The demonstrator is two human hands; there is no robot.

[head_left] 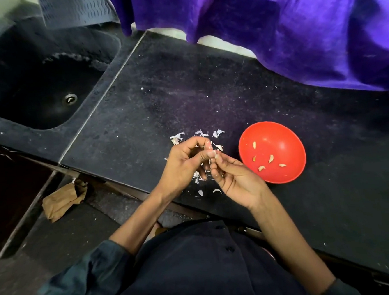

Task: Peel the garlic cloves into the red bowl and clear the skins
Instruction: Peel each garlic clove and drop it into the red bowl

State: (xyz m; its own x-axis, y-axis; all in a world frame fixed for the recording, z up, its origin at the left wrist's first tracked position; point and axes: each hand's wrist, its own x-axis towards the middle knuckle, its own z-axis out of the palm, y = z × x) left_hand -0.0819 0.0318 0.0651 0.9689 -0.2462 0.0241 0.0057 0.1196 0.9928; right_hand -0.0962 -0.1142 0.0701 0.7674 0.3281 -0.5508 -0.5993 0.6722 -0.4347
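Left hand (185, 164) and right hand (232, 174) pinching garlic clove (216, 156), red bowl (285, 174) just right

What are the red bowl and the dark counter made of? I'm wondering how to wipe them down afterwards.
The red bowl looks like moulded plastic: uniform colour, a thin rim and a soft glossy highlight inside. The counter seems to be dark polished stone, perhaps granite: fine pale speckling and a straight joint line beside the sink. Neither can be confirmed by sight.
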